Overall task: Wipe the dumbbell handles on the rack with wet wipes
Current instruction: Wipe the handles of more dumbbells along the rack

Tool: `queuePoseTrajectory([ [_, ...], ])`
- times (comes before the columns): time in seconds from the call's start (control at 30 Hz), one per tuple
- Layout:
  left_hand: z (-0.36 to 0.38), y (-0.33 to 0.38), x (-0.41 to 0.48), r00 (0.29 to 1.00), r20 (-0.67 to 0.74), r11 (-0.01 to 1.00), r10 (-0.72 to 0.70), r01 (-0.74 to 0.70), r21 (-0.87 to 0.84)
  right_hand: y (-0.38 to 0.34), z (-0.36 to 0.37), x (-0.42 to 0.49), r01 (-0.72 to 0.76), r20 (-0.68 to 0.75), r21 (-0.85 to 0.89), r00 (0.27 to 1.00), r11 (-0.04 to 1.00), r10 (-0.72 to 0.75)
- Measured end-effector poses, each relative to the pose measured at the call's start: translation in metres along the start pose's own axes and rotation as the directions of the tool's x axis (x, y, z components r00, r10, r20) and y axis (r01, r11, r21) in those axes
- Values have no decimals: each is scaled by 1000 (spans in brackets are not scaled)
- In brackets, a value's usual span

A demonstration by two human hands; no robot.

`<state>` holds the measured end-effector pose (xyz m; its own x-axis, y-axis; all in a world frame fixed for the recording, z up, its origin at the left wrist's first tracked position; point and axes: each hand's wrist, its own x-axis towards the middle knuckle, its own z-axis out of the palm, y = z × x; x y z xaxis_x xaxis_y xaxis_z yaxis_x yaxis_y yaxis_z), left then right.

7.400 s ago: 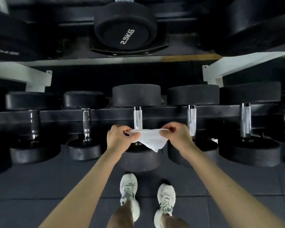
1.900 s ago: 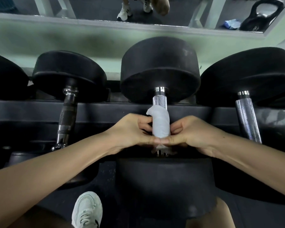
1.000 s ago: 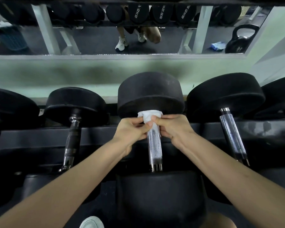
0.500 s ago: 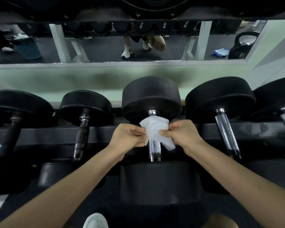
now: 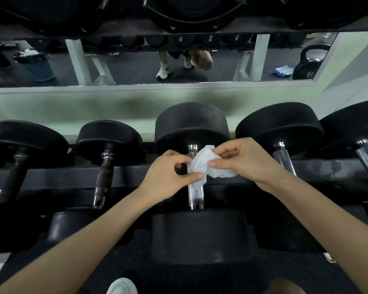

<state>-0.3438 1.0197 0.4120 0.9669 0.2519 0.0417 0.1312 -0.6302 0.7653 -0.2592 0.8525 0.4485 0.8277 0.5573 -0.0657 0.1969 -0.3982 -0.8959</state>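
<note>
a person's two bare hands hold a crumpled white wet wipe (image 5: 201, 164) over the chrome handle (image 5: 195, 194) of a black dumbbell (image 5: 191, 126). the dumbbell lies crosswise on the rack (image 5: 51, 177), about midway along its front rail. the left hand (image 5: 168, 177) has a pinching grip on the wipe's near left edge, between thumb and forefinger. the right hand (image 5: 244, 160) pinches the wipe's right side between thumb and curled fingers. the wipe covers the far part of the handle, just below the far head; i cannot tell whether it touches the metal. the near part of the handle shows bare and knurled. a left-hand dumbbell (image 5: 108, 134) and a right-hand dumbbell (image 5: 279, 124) sit alongside. behind the rack a mirror (image 5: 136, 66) reflects a kettlebell (image 5: 308, 64), a blue basket (image 5: 40, 70) and a blue pack (image 5: 283, 71) on the floor.
</note>
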Motion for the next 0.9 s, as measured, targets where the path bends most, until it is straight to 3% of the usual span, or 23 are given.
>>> queuePoseTrajectory([
  [0.1,-4,6,3,995,41,957,-87,95,-273,6,-2,9,12,-89,-29,996,1000,-14],
  [0.17,-11,10,6,964,181,875,-194,254,-413,13,-1,11,-11,-120,-106,993,994,-2],
  [0.27,-15,7,11,864,334,787,-377,489,-376,23,7,11,-107,-76,-55,992,993,103],
  [0.33,-11,-1,17,833,283,760,-476,551,-345,29,15,16,-171,-81,-44,983,984,167],
  [0.47,2,-16,28,876,19,834,-482,465,-296,38,34,30,-211,-201,-110,962,971,186],
  [0.57,12,-23,31,893,-77,874,-444,412,-257,39,40,28,-215,-281,-197,947,956,155],
  [0.7,10,-18,24,916,-287,957,-280,291,-5,38,46,22,-164,-350,-320,936,933,45],
  [0.8,11,-7,17,936,-332,980,-118,164,113,36,51,23,-115,-378,-282,926,952,-1],
  [0.9,16,-3,14,947,-316,989,-56,96,112,34,55,26,-83,-405,-232,914,969,-19],
])
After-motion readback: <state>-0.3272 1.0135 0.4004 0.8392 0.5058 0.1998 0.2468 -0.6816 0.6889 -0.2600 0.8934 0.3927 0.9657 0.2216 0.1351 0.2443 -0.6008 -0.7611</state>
